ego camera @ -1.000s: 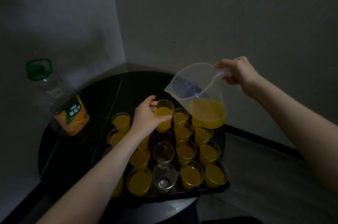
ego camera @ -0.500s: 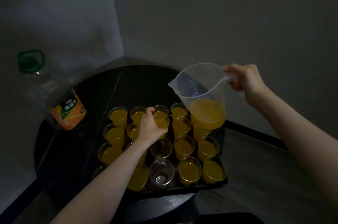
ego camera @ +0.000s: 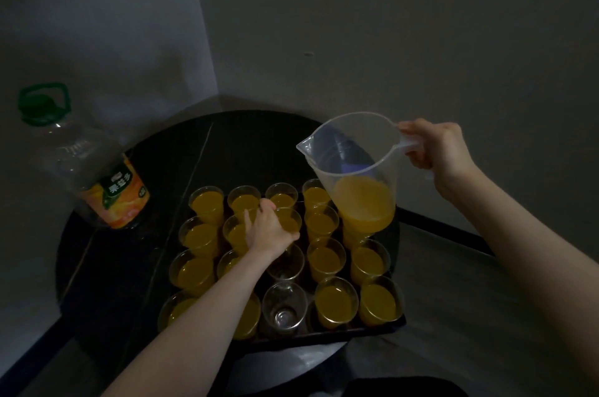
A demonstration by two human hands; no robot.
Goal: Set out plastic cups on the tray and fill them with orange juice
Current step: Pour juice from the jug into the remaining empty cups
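A black tray [ego camera: 327, 336] on a round dark table holds several clear plastic cups, most filled with orange juice. My left hand [ego camera: 268, 229] reaches over the tray's middle and grips a filled cup [ego camera: 289, 222] standing in the second row from the back. Just nearer me in that column stand two empty cups [ego camera: 285, 268] [ego camera: 284, 306]. My right hand [ego camera: 437, 150] holds the handle of a clear plastic jug [ego camera: 351, 153], which hangs tilted above the tray's back right cups with juice in its bottom.
A large, nearly empty juice bottle [ego camera: 86, 166] with a green cap and handle stands at the table's left edge. The round table [ego camera: 259, 137] sits in a corner between two walls. Bare tabletop lies behind the tray.
My left hand has lowered the filled cup from the air into the tray's middle column. The jug has stayed tilted above the right side.
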